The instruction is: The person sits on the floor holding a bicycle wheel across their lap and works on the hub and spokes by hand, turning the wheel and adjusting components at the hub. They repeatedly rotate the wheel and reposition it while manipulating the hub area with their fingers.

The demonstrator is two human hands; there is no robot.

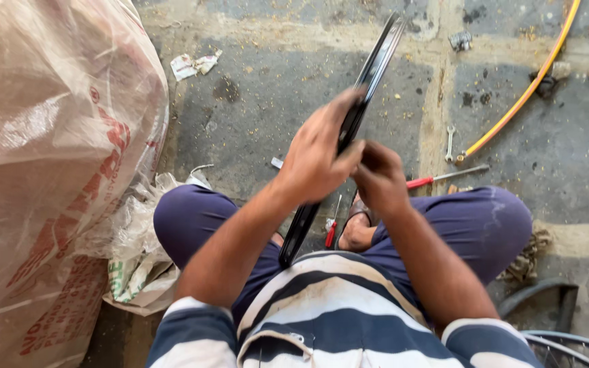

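Stained concrete floor (267, 88) fills the upper half of the frame, strewn with grit and scraps of paper. We note a large woven plastic sack (49, 157) filling the left side. Centre frame, a black wheel rim (369, 75) runs edge-on from the top centre down to our lap, between the knees. Our left hand (318, 157) is wrapped around the rim at mid-frame, fingers closed over its edge. Our right hand (380, 178) sits just beside it, touching the rim with fingers curled; what it pinches there we cannot tell. Right of the hands, a red-handled screwdriver (444, 177) lies on the floor, with a small spanner (450, 142) just above it. A yellow hose (523, 92) curves from the upper right corner toward the spanner. A second small red-handled tool (332, 228) lies between our legs, near a sandalled foot (357, 230).
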